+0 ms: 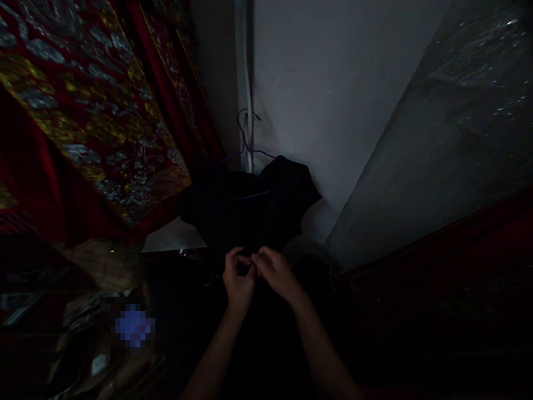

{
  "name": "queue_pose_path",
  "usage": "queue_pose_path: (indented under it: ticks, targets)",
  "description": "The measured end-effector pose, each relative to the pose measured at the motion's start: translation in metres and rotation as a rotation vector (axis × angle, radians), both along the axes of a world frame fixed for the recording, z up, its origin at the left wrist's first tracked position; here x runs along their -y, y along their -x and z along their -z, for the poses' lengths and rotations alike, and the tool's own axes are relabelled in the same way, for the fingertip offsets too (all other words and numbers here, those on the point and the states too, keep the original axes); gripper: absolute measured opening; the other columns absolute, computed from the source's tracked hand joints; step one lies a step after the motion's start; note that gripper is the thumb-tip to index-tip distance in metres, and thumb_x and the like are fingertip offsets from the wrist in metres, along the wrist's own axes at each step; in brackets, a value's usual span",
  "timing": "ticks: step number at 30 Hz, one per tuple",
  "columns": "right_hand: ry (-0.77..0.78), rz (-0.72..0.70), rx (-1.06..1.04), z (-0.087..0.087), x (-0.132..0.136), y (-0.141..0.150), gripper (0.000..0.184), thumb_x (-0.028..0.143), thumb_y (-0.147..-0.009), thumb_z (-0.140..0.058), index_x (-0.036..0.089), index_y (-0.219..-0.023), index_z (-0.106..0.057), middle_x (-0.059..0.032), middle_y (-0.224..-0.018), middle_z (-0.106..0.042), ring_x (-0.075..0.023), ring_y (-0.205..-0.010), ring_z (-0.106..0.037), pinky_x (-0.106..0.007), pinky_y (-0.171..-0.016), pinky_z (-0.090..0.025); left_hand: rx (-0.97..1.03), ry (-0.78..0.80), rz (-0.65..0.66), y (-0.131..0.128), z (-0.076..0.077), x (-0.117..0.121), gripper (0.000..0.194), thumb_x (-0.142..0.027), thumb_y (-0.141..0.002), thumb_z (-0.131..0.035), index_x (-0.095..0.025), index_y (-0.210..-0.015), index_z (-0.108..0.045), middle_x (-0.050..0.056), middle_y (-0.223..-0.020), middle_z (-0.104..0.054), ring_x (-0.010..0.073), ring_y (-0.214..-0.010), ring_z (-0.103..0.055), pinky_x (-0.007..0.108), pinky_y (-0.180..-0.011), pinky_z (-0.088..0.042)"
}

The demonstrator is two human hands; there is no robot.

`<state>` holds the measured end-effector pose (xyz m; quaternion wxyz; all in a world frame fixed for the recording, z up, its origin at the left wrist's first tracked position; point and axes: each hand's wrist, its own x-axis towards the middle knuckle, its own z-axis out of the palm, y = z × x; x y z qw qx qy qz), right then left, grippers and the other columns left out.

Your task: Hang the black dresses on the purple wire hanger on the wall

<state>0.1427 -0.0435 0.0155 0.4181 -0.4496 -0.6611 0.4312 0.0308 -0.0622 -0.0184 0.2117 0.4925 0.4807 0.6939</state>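
A black garment [266, 205] hangs on a purple wire hanger [246, 145] against the white wall. Both my hands meet at its lower front, fingertips almost touching each other. My left hand [238, 278] has its fingers curled in a pinch on the dark cloth. My right hand [275, 271] is also curled, pinching the same spot. What small thing lies between the fingers is too dark to make out.
Red fabric with gold and silver embroidery [95, 105] hangs at the left. A grey glittery sheet [449, 139] slopes down at the right above a dark red edge [437, 250]. Crumpled cloth and packaging [95, 266] lie at the lower left.
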Motion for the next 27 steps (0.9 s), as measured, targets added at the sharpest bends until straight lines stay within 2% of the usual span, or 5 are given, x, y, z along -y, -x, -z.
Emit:
queue_pose_path:
  ticks: [12, 20, 22, 24, 27]
  targets:
    - [0.261, 0.063, -0.285, -0.021, -0.021, 0.005, 0.038, 0.054, -0.072, -0.065, 0.020, -0.059, -0.057, 0.0031, -0.042, -0.046, -0.0090, -0.037, -0.039, -0.024, -0.038, -0.025, -0.047, 0.046, 0.039, 0.004, 0.006, -0.008, 0.034, -0.018, -0.080, -0.068, -0.023, -0.109, -0.049, -0.004, -0.075, -0.060, 0.0140, -0.072, -0.062, 0.027, -0.074, -0.049]
    - [-0.133, 0.118, -0.598, -0.213, -0.094, -0.043, 0.037, 0.035, -0.094, -0.042, 0.024, -0.059, -0.034, 0.0066, -0.047, -0.027, -0.0048, -0.037, -0.030, -0.023, -0.041, -0.025, -0.096, 0.232, 0.013, 0.025, 0.043, -0.026, 0.039, -0.013, -0.070, -0.071, -0.022, -0.101, -0.050, -0.006, -0.072, -0.059, 0.0129, -0.067, -0.061, 0.024, -0.069, -0.046]
    - [-0.306, 0.205, -0.537, -0.237, -0.088, -0.053, 0.035, 0.037, -0.095, -0.043, 0.026, -0.063, -0.037, 0.0032, -0.052, -0.035, -0.0091, -0.046, -0.043, -0.026, -0.047, -0.033, -0.003, 0.208, 0.011, 0.025, 0.046, -0.024, 0.038, -0.016, -0.072, -0.072, -0.022, -0.102, -0.050, -0.005, -0.073, -0.058, 0.0131, -0.069, -0.060, 0.024, -0.069, -0.047]
    - [-0.407, 0.273, -0.408, -0.225, -0.073, -0.051, 0.036, 0.045, -0.094, -0.050, 0.026, -0.064, -0.042, 0.0017, -0.054, -0.042, -0.0122, -0.050, -0.047, -0.028, -0.050, -0.036, 0.021, 0.162, 0.039, 0.020, 0.041, -0.020, 0.034, -0.019, -0.075, -0.072, -0.021, -0.104, -0.054, -0.003, -0.076, -0.058, 0.0134, -0.072, -0.060, 0.024, -0.071, -0.047]
    - [-0.222, 0.139, -0.120, -0.154, -0.056, -0.031, 0.046, 0.061, -0.089, -0.055, 0.023, -0.064, -0.052, 0.0006, -0.051, -0.050, -0.0116, -0.044, -0.043, -0.028, -0.046, -0.032, -0.028, 0.143, 0.097, 0.007, 0.029, -0.012, 0.027, -0.022, -0.077, -0.073, -0.020, -0.101, -0.062, -0.001, -0.078, -0.060, 0.0140, -0.073, -0.059, 0.025, -0.071, -0.047]
